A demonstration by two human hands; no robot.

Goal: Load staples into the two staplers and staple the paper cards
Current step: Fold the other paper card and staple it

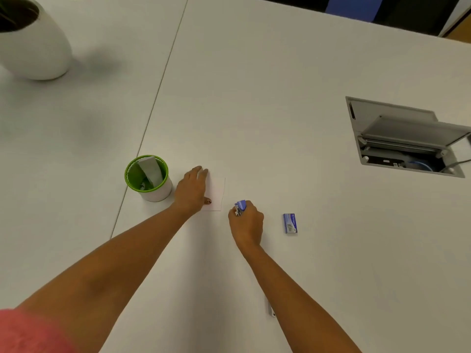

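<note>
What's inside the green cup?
A grey thing leans inside the cup, reaching up to its rim. Its lower end is hidden behind the cup's near wall, so I cannot tell what it is.

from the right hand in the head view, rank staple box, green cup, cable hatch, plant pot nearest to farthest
1. The staple box, just right of the right hand, which grips the stapler.
2. The green cup, to the left.
3. The cable hatch, far right and back.
4. The plant pot, far-left corner.
</note>
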